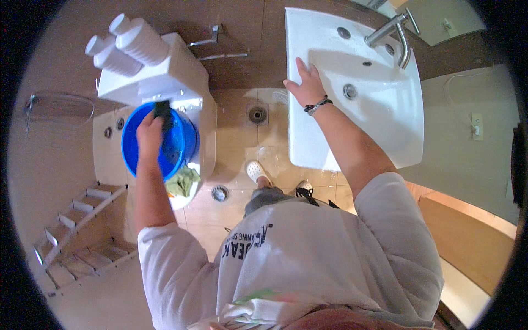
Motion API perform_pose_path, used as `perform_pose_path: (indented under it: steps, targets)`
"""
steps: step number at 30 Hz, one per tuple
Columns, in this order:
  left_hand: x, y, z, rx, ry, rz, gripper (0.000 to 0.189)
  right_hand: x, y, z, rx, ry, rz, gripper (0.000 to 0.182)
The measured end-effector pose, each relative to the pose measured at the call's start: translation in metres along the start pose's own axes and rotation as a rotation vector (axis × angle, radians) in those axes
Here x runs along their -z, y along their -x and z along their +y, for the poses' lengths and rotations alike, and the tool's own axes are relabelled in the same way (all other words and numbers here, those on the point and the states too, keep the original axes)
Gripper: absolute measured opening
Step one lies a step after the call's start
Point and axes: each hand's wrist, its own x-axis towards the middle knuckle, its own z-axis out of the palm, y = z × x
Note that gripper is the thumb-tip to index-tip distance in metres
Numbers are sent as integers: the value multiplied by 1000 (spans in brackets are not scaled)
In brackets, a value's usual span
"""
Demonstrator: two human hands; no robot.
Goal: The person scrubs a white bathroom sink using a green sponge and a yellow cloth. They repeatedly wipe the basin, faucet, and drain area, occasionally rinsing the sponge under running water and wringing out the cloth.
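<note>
My left hand (149, 134) grips a dark scrubbing pad (162, 110) over the mouth of a blue bucket (133, 165). The bucket stands on the toilet (209, 140), beside the cistern, and what lies inside it is only partly visible. A crumpled green cloth (183, 182) lies against the bucket's near side. On the other side, my right hand (308, 87), with a dark bracelet at the wrist, is spread at the left rim of a white washbasin (305, 140). Its fingers are apart and hold nothing; whether they touch the ceramic I cannot tell.
Two ribbed white bottles (142, 41) (113, 55) stand on the cistern (181, 53). A metal tap (387, 29) rises behind the basin. Floor drains (258, 114) (220, 193) sit in the tiles, which look wet. A ladder (82, 218) is at the left, a wall holder (214, 37) above.
</note>
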Motion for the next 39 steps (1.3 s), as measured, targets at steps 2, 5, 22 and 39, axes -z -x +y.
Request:
perform_pose_path:
  steps: [2,5,22,39]
  targets:
    - [-47,34,12,-77,31,-126,31,16,25,18,126,-78,-8,71]
    - [-128,102,46,58,46,-230,33,48,67,66,249,-65,-21,69]
    - [-223,228,30,-122,425,-240,58,105,182,137,584,396,-321,69]
    - [-313,-102,142,-341,235,-394,84,59,161,77,464,371,-199,84]
